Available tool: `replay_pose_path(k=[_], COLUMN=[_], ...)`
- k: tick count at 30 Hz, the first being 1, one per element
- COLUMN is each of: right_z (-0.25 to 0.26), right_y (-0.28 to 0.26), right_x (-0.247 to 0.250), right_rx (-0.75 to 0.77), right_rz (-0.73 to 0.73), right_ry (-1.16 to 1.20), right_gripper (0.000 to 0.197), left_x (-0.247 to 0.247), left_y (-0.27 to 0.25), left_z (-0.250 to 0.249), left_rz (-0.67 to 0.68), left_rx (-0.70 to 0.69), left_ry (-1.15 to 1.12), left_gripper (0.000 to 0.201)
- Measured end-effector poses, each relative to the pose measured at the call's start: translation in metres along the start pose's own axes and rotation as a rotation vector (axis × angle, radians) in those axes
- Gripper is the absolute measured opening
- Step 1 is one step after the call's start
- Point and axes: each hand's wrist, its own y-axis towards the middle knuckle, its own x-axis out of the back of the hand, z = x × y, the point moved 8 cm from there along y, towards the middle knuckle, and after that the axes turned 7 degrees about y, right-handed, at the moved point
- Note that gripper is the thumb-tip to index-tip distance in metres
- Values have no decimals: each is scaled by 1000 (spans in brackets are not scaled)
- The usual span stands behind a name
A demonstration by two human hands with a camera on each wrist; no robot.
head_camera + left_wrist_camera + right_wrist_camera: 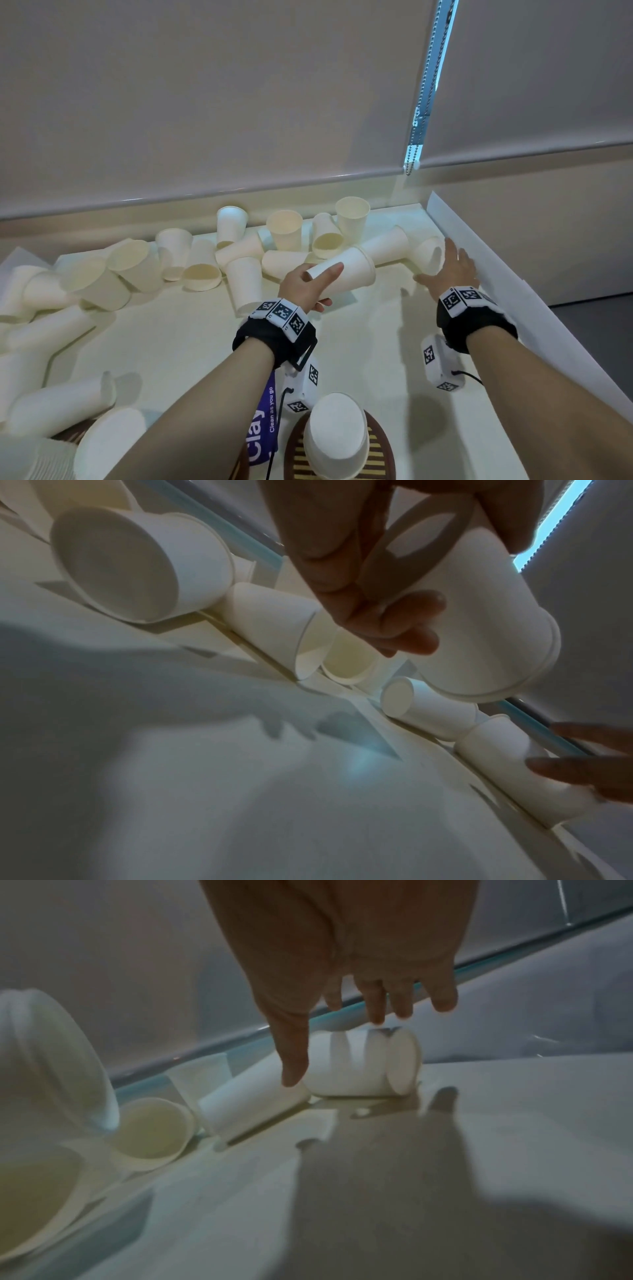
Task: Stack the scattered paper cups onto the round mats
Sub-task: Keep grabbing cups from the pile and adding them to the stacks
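Note:
My left hand (317, 284) grips a white paper cup (346, 272) lifted on its side, rim pointing right; in the left wrist view my fingers (407, 620) curl round this cup (486, 620). My right hand (443, 267) is spread with straight fingers over a cup lying on its side (428, 255) near the right wall; in the right wrist view the fingertips (377, 1015) hover at that cup (359, 1066). Several more cups (239, 246) lie scattered along the back. A striped round mat (380, 455) at the bottom carries an upside-down cup stack (337, 435).
A raised white wall (513, 284) borders the right side. Several cups are piled at the left (85, 281), and another upside-down stack (109, 442) stands at the lower left. A purple card (262, 428) lies between the stacks. A blind with a bead chain (428, 85) hangs behind.

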Motion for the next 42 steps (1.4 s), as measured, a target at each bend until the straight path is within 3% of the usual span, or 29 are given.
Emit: replay_pose_path(k=[2, 10, 13, 16, 21, 23, 25, 28, 33, 37, 42], right_z=[-8, -4, 11, 29, 57, 64, 68, 71, 69, 72, 80], right_y=[2, -23, -30, -29, -24, -21, -20, -20, -31, -33, -30], right_x=[-8, -20, -23, -34, -55, -62, -69, -75, -88, -75, -69], right_rx=[-24, -23, 43, 163, 344, 373, 371, 358, 311, 289, 309], right_rz=[43, 79, 86, 120, 189, 241, 303, 355, 490, 412, 319], right_ry=[-38, -149, -56, 100, 92, 39, -1, -47, -81, -14, 82], right_gripper=[93, 40, 37, 21, 70, 79, 77, 65, 59, 38, 32], left_x=[-3, -1, 2, 7, 20, 19, 16, 13, 13, 22, 35], left_y=[1, 4, 5, 5, 7, 6, 5, 4, 4, 6, 8], left_z=[2, 10, 17, 23, 32, 35, 39, 41, 45, 45, 44], left_rz=[13, -2, -15, -38, -105, -86, -59, -31, -47, -98, -224], left_rx=[2, -2, 23, 52, 126, 139, 148, 150, 181, 172, 157], left_ry=[11, 31, 68, 74, 14, 20, 35, 38, -6, 1, 54], left_gripper=[63, 65, 59, 57, 48, 55, 66, 68, 44, 50, 56])
